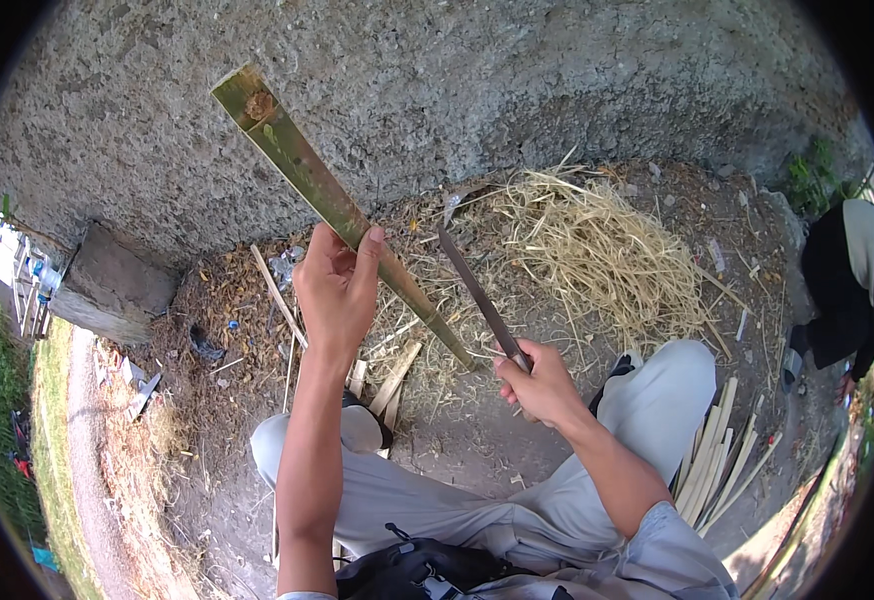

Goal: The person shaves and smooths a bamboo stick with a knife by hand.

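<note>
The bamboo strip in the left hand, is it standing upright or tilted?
Tilted. The bamboo strip slants from upper left down to lower right, where its lower end meets the ground; the left hand grips its middle.

You have a single view, a wide fisheye worn on your head, looking steeply down past your knees to the dirt ground [457,440] close below. It faces toward the concrete wall [457,90] at 12 o'clock, and your forearms enter from 6 o'clock.

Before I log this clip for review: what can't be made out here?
Head view only:
- Bamboo strip: midsection hidden by left hand.
- Knife: handle buried in right hand.
- Second person: cut off by right rim.
- Split slats: partly behind the knee.
</note>
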{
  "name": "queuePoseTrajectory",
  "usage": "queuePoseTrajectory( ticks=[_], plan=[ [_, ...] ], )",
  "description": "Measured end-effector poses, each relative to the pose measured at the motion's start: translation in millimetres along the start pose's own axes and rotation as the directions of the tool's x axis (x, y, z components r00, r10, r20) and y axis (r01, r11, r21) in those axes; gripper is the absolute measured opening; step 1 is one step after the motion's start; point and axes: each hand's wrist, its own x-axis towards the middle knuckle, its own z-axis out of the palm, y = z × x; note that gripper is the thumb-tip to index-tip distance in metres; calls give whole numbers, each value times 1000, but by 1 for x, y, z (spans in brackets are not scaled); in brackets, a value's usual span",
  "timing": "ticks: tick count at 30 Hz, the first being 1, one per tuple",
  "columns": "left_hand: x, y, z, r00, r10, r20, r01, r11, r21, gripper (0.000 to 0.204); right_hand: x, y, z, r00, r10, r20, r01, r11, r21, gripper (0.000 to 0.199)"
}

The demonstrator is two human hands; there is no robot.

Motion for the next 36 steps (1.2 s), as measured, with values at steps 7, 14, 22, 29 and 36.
queuePoseTrajectory(
  ticks=[7,14,22,29,36],
  plan=[
    [3,-5,-3,1000,29,5,-30,996,87,16,3,11,0,1000,27,15,-28,997,68,17],
    [4,-1,-9,996,0,84,-9,994,111,18,4,12,2,1000,7,-4,-7,994,111,17],
    [8,7,-15,970,-180,164,185,983,-14,31,4,10,0,998,42,41,-44,997,62,21],
    [5,10,-12,995,-83,63,80,996,49,30,3,9,3,1000,18,16,-19,997,78,16],
    [7,-2,-13,992,4,130,-18,994,106,46,4,13,3,1000,8,21,-10,995,98,16]
  ],
)
